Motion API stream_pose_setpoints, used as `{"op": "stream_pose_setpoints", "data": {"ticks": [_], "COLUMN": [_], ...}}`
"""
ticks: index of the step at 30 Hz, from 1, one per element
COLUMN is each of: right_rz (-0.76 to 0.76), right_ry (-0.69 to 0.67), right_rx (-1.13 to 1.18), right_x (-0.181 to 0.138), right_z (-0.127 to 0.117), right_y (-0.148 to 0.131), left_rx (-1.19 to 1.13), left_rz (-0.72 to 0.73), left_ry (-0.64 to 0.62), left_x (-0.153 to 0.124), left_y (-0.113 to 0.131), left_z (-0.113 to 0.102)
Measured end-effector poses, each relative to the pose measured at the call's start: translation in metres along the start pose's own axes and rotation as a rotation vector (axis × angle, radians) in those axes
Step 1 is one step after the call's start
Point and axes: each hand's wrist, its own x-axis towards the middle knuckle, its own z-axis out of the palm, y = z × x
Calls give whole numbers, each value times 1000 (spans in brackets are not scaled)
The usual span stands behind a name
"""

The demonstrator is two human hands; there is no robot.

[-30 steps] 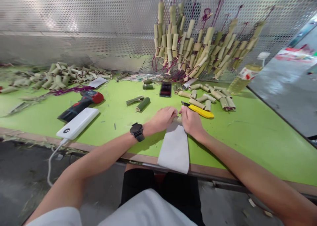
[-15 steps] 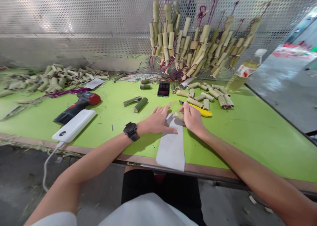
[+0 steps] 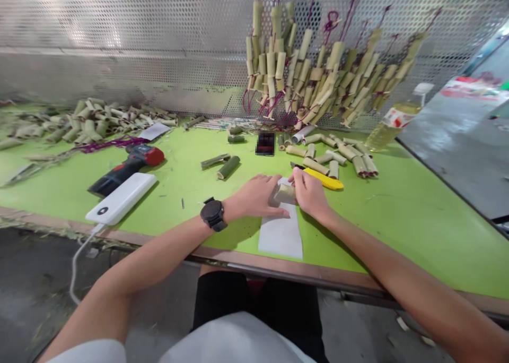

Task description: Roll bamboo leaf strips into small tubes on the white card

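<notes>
A short bamboo tube (image 3: 286,193) lies crosswise at the far part of a white paper-like strip (image 3: 280,236). My right hand (image 3: 309,194) is closed on the tube's right end, its fingers partly hidden. On the left, my left hand (image 3: 259,196) reaches over the strip with thumb and fingers apart, close to the tube's other end. Whether its fingertips touch the tube I cannot tell. Just beyond my right hand lies a yellow utility knife (image 3: 326,179), its blade pointing left.
Loose bamboo pieces (image 3: 314,166) lie beyond the knife, near an oil bottle (image 3: 393,121). Bamboo strings (image 3: 274,66) hang on the perforated metal wall. Leftward are a cordless drill (image 3: 126,169), a white power bank (image 3: 121,198) with cable, and a bamboo pile (image 3: 87,121).
The white strip has slid away from me; its near end, earlier over the table's front edge, now rests on the green top. My left hand's fingers are drawn in closer to the tube.
</notes>
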Motion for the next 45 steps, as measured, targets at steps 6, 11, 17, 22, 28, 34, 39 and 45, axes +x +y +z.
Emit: {"op": "stream_pose_setpoints", "data": {"ticks": [6,11,17,22,28,34,39,45], "right_rz": [-29,-43,-17,3,-177,-268,-352,-349], "right_ry": [-2,39,51,58,19,-176,-233,-219], "right_rx": [-41,-57,-39,-34,-21,8,11,13], "right_x": [0,1,2,6,6,6,13,14], "right_z": [-1,-1,-2,-7,-21,-24,-26,-25], "right_y": [-1,1,3,2,-10,-6,2,0], "left_rx": [36,-177,-413,-513,-562,-567,-555,-519], "left_rz": [8,92,141,116,63,51,91,122], "left_ry": [42,65,98,159,188,154,182,212], "left_x": [2,8,8,11,13,13,15,16], "left_y": [-12,-7,-3,-8,-14,-17,-25,-27], "left_z": [9,6,12,18,19,13,13,14]}}
